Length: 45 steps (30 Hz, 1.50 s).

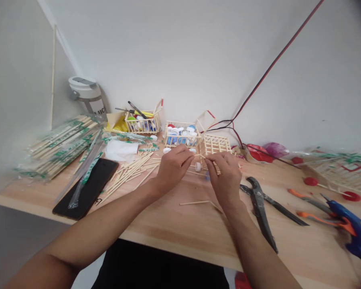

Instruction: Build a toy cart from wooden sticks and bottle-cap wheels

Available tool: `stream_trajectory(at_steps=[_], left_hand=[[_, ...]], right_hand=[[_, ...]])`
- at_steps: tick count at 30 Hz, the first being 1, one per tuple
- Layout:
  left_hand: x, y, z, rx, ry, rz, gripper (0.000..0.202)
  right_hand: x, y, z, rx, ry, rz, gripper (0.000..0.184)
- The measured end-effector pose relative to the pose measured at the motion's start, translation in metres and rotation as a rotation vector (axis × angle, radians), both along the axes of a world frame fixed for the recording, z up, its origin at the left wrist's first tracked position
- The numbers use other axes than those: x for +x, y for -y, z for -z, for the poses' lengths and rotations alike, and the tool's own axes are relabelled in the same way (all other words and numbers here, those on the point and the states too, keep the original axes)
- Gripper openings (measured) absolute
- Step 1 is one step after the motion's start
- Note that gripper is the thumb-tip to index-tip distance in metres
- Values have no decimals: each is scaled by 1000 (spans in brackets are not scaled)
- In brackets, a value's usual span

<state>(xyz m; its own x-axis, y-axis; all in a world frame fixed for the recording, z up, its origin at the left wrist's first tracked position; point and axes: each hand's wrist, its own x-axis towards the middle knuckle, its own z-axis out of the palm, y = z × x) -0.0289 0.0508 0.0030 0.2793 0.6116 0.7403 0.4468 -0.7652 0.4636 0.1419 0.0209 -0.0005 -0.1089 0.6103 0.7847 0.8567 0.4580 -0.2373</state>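
My left hand (pixel 173 164) and my right hand (pixel 225 176) meet at the middle of the wooden table (pixel 180 237), fingertips pinching a thin wooden stick (pixel 201 156) between them. Just below that stick is a white bottle cap (pixel 197 166), mounted like a wheel. Behind my right hand stands a lattice of glued wooden sticks (pixel 216 145), partly hidden by my fingers. A loose stick (pixel 195 202) lies below my hands, touching neither. Whether the stick joins the lattice is hidden.
Left of my hands lie loose sticks (pixel 129 170) and a black phone (pixel 86 188). Stick baskets of bottle caps (pixel 182 134) stand behind. Black pliers (pixel 260 204), orange-handled tools (pixel 315 212) and a blue glue gun (pixel 351 228) lie right. Walls close the back and left.
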Motion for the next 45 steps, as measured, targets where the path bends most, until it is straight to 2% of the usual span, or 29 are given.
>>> stream_trajectory(at_steps=[45], left_hand=[[0,1,-1,1,9,1,19]], right_hand=[[0,0,0,-13,-21,-4,12]])
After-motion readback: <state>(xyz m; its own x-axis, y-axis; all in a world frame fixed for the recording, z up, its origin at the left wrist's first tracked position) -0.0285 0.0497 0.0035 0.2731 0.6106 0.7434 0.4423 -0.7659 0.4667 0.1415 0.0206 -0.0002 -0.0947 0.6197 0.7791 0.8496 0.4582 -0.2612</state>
